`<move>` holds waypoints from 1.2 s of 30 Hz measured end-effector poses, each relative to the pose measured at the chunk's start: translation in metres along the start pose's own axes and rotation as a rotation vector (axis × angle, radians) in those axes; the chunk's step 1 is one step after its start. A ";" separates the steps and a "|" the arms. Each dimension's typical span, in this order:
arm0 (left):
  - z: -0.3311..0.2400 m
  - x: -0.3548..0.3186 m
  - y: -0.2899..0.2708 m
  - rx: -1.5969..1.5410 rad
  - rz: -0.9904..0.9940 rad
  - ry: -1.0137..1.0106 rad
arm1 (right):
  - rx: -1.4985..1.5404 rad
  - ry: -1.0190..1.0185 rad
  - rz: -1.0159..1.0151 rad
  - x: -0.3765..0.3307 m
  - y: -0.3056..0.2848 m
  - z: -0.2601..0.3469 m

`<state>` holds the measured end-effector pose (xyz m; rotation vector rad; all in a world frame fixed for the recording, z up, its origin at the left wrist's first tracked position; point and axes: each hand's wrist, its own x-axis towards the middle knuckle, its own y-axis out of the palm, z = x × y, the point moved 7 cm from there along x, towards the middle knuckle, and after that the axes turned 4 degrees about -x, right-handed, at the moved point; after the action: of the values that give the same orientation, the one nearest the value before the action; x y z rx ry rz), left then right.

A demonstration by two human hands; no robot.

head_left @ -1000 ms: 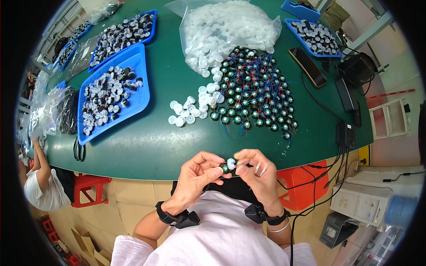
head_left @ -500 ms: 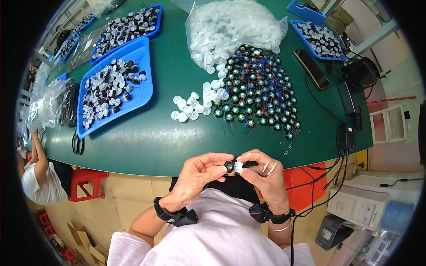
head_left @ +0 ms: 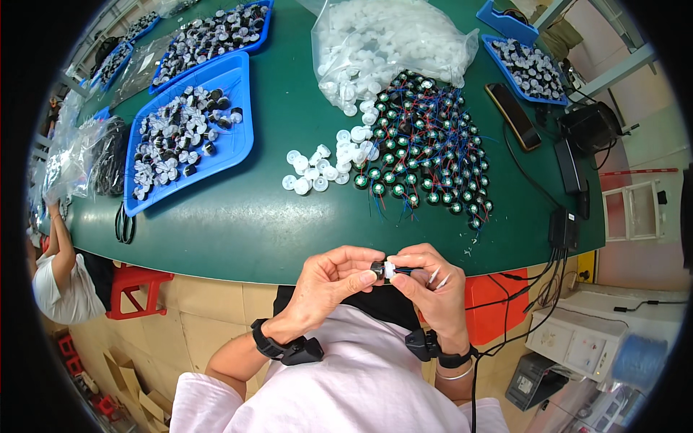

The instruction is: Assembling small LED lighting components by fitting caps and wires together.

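Note:
In front of my chest, just off the near table edge, my left hand pinches a small round black part between thumb and fingertips. My right hand grips a white plastic cap that touches the black part's side. Dark thin wires run from the cap into my right fingers. Beyond my hands lies a dense group of round black parts with green-and-white faces and red and blue wires. To their left, loose white caps are scattered on the green table.
A clear bag of white caps lies at the far middle. Blue trays of capped parts stand left, another blue tray at far right. A phone and cabled black boxes lie right. Another person sits at left.
The black part has turned sideways in my left fingers and now lines up against the white cap. Dark wires now show between the cap and my right fingers. The view has shifted slightly.

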<state>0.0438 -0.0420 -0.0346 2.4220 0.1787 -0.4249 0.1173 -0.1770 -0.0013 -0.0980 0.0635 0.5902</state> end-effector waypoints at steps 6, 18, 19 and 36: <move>-0.001 -0.001 0.000 0.006 -0.031 0.055 | -0.024 -0.031 -0.005 0.001 0.003 -0.004; 0.003 -0.003 0.002 0.073 -0.054 0.159 | -0.302 -0.123 0.017 0.003 0.006 0.021; 0.003 -0.003 0.002 0.073 -0.055 0.166 | -0.309 -0.133 0.022 0.002 0.006 0.021; -0.001 0.002 -0.005 -0.117 0.008 -0.034 | -0.360 -0.333 0.050 0.007 0.020 0.031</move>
<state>0.0446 -0.0372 -0.0375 2.2984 0.1737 -0.4399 0.1133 -0.1532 0.0278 -0.3464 -0.3657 0.6566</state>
